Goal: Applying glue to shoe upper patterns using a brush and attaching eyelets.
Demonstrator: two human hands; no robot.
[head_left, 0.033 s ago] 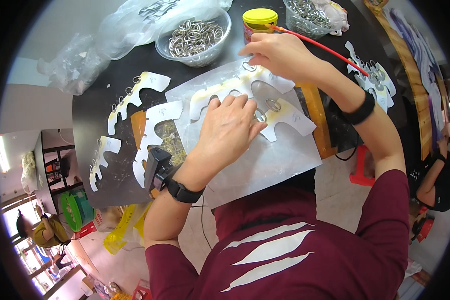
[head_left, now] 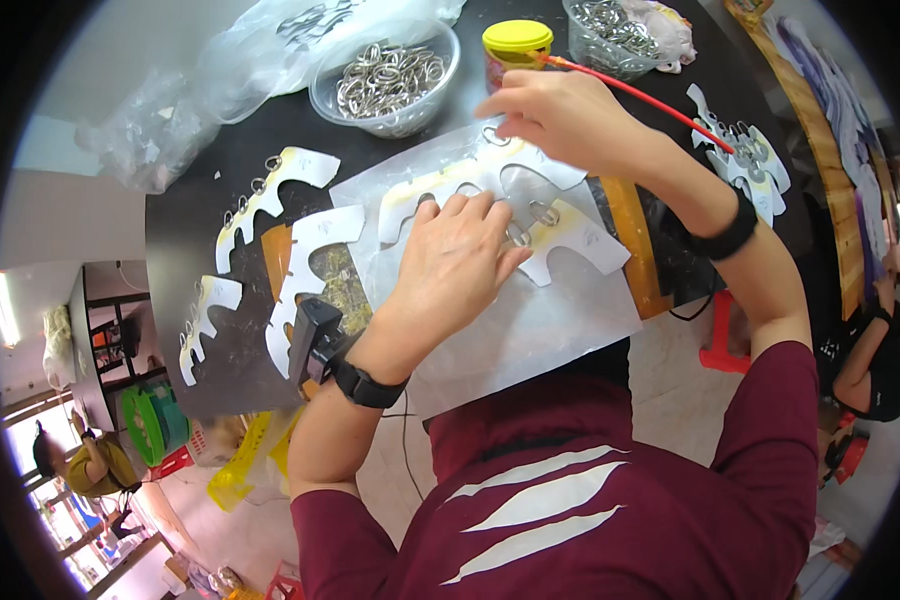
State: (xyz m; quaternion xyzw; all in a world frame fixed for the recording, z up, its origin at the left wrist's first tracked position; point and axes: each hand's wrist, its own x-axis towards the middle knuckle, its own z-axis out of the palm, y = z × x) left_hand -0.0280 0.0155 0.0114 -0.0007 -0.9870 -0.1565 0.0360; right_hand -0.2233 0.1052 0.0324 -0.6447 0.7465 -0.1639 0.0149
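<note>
Rings are seen w/ shiny metal surf.; bowl, clear glossy plas. White cutouts are seen as matt, paper-like; sheet is seen as smooth, semi-transp.

A person in a maroon shirt works at a dark counter, left hand laid palm-down across white scalloped cutouts with metal rings on a translucent sheet. The right hand bends at the sheet's 12 o'clock, just beside a ring; whether it grips anything is unclear. From the sheet, a ring-filled bowl sits at 11 o'clock, a yellow-lidded tub at 12 and another bowl at 1. A red stick slants toward ringed cutouts at 2. More cutouts lie around 9; a co-worker appears at 8.
</note>
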